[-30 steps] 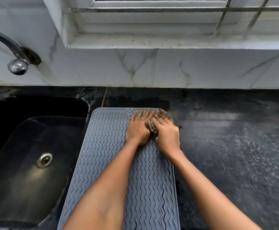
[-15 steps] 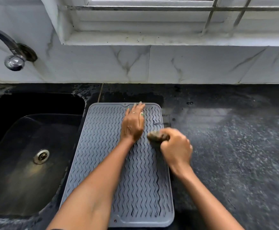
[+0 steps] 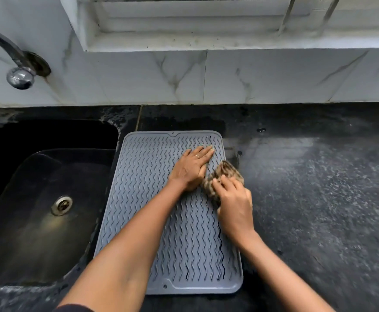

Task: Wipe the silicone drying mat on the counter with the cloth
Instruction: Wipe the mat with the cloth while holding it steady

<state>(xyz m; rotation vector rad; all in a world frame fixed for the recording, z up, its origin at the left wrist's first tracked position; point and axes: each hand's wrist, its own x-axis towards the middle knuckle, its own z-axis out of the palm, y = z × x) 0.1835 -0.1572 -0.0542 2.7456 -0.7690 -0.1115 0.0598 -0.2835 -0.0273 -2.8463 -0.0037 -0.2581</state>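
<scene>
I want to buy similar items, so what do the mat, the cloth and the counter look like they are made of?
The mat looks like matte grey silicone or rubber, moulded with wavy ridges and a raised rim. The cloth seems a soft, crumpled brown-mottled fabric. The counter looks like polished black speckled stone, probably granite, with a faint sheen.

No legible text, label, brand mark, number or sign appears on any surface in this view. The grey silicone drying mat carries only a raised wave pattern, with no readable lettering on its rim. The cloth, at the mat's right edge, shows a mottled brown pattern without print. The marble-veined wall tiles behind the mat are unmarked.
</scene>
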